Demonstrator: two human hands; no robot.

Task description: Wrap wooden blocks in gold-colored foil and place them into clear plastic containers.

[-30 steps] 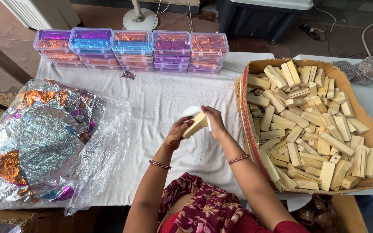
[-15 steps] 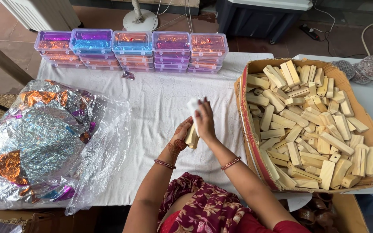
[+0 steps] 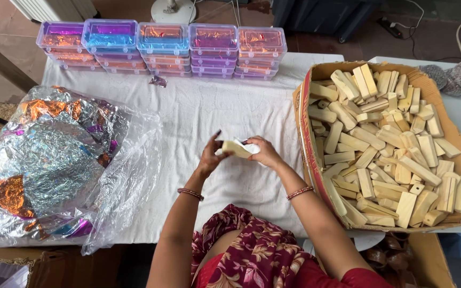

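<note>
Above the white cloth [image 3: 198, 117] | both my left hand [image 3: 209, 158] and right hand [image 3: 265, 153] gripped one pale wooden block [image 3: 235, 149] | cardboard box [image 3: 305, 101] remained full.

Clear plastic boxes [image 3: 161, 48] with shiny colored foil stand stacked along the far edge. An open brown cardboard box [image 3: 308, 114] sits right. A clear plastic bag [image 3: 129, 176] lies left.

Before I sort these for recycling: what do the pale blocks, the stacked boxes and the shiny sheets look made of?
Blocks in the carton, like the one held by both hands: apparently unfinished wood, pale, matte, sawn edges. Stacked boxes: clear tinted plastic, glossy, contents visible. Shiny sheets: likely metallic foil or foil paper, crinkled, mirror-like, inside a clear plastic bag.
</note>
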